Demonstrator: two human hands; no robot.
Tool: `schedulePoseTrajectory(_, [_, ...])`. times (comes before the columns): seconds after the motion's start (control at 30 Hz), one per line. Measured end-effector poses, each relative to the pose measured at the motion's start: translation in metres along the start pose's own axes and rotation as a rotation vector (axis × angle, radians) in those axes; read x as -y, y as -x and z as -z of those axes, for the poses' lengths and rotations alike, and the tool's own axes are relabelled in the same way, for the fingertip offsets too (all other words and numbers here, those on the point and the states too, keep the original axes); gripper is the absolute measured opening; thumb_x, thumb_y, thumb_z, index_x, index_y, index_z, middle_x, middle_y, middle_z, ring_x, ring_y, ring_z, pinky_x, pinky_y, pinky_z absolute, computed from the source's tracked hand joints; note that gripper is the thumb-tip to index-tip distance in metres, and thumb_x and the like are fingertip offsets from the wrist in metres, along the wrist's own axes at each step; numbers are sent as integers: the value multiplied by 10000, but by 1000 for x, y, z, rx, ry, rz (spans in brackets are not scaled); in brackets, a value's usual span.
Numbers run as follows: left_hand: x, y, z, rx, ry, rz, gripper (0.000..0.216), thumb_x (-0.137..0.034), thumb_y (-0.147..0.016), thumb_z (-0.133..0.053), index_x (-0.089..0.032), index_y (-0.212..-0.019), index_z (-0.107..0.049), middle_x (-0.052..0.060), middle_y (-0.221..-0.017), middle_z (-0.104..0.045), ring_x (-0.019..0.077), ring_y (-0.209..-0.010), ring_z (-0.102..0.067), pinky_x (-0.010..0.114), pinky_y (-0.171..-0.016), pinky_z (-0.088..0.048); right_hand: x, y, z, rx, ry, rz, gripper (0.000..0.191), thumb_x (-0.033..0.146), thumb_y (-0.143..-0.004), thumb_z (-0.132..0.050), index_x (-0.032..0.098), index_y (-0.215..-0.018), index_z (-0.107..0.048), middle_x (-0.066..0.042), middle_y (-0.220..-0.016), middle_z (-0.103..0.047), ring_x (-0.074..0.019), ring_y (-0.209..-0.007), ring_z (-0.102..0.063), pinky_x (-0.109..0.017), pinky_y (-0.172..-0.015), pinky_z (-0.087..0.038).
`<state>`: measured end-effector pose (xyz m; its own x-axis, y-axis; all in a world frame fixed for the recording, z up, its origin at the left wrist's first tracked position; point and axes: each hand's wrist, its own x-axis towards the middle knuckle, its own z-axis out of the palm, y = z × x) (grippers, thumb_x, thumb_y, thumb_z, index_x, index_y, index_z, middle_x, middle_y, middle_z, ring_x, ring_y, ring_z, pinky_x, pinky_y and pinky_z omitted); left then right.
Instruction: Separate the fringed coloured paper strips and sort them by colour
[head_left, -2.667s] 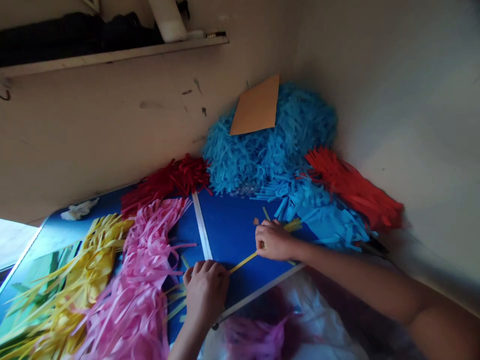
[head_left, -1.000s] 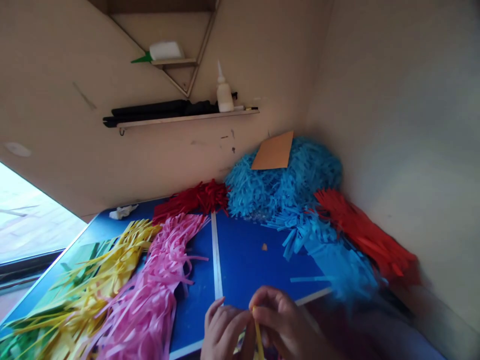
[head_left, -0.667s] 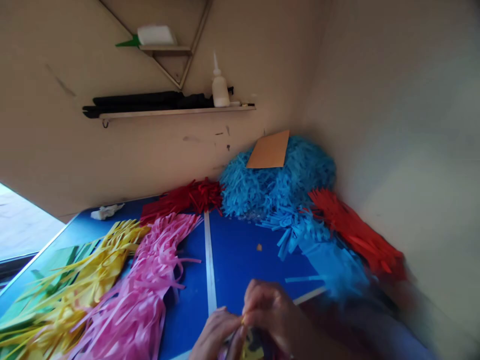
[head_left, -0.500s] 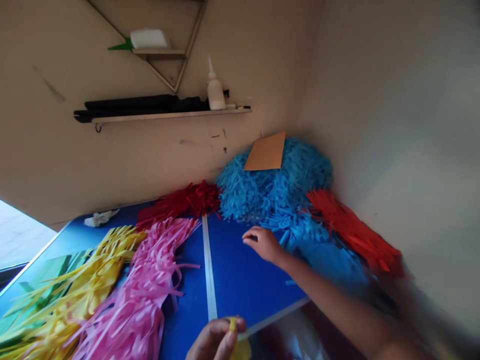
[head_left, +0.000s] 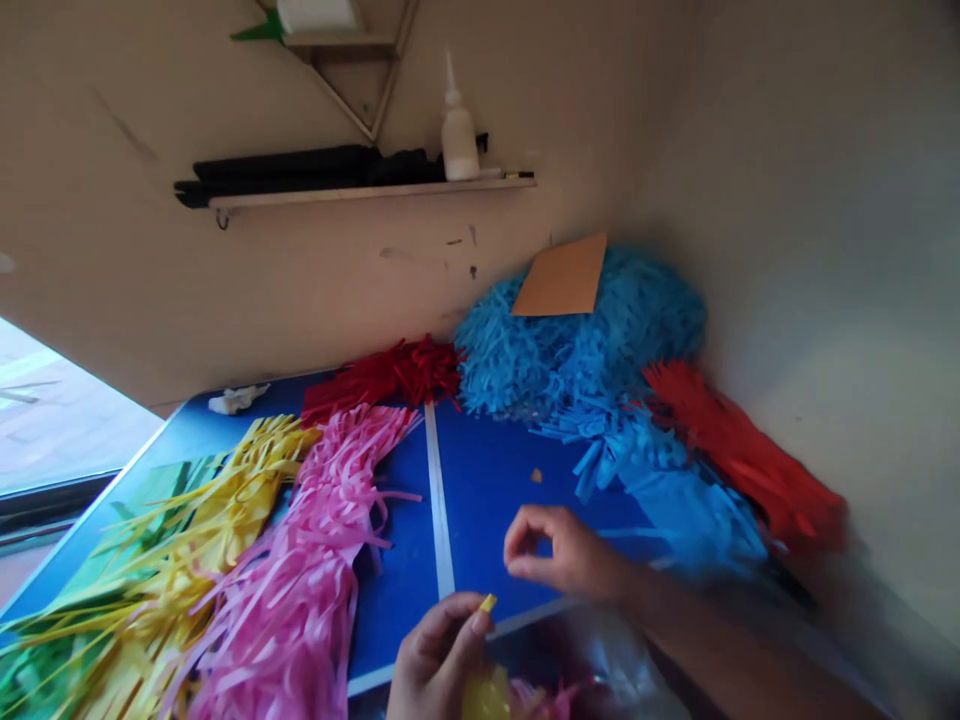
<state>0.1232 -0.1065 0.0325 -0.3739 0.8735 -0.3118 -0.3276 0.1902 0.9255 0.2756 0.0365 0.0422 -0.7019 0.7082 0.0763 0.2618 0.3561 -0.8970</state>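
Note:
My left hand [head_left: 442, 650], at the bottom centre, pinches a small yellow strip end [head_left: 488, 603] between thumb and forefinger. More yellow material [head_left: 486, 695] hangs below those fingers. My right hand [head_left: 559, 550] is up and to the right of it, over the blue table's [head_left: 397, 600] near edge. Its thumb and forefinger curl into a ring with the tips together; whatever is between them, if anything, is too small to see. Beyond this hand a small tan scrap [head_left: 536, 475] lies on the table. A clear plastic bag [head_left: 626, 660] with pink and yellow pieces is below my hands.
Pink [head_left: 300, 570], yellow [head_left: 232, 510] and green fringe [head_left: 52, 670] lie at left, dark red fringe [head_left: 390, 375] behind. A blue fringe heap [head_left: 510, 350] carries an orange card [head_left: 562, 278]; red fringe [head_left: 750, 450] rests by the right wall. A shelf [head_left: 360, 195] holds a white bottle [head_left: 459, 145].
My right hand has drawn back from the middle of the table toward my left hand, uncovering the tan scrap. My left hand still pinches the yellow strip. The view has tilted down and left.

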Motion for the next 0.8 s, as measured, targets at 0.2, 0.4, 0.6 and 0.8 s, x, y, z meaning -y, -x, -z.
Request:
schedulePoseTrajectory(0.2, [8, 4, 1, 175, -547, -439, 236, -419, -852, -665, -209, -819, -767, 39, -719, -707, 148, -618, -638, 204, -563, -518, 7, 68, -44, -276, -556, -47, 82, 284, -789, -781, 206, -786, -756, -14, -819, -709, -158, -785, -653, -251, -744, -511])
schedulePoseTrajectory(0.4, [13, 14, -10, 167, -694, -656, 186, -353, -884, -638, -209, -806, -728, 39, -742, -722, 150, -643, -684, 200, -586, -553, 11, 85, -44, -291, -590, -64, 85, 300, -827, -746, 228, -850, -784, -29, -873, -700, -172, -836, -653, -263, -772, -522])
schedulePoseTrajectory(0.6, [15, 16, -16, 156, -742, -732, 179, -330, -899, -619, -220, -784, -703, 8, -712, -701, 132, -622, -679, 180, -573, -544, 2, 92, -49, -345, -679, -68, 73, 287, -787, -785, 227, -822, -762, -5, -817, -688, -152, -775, -637, -242, -724, -499])
schedulePoseTrajectory(0.8, [26, 18, -24, 74, -775, -754, 163, -297, -908, -602, -228, -788, -688, -4, -712, -679, 122, -627, -664, 181, -590, -533, 7, 95, -51, -431, -588, -32, 35, 250, -792, -763, 221, -796, -743, -12, -795, -684, -165, -773, -642, -249, -732, -507])
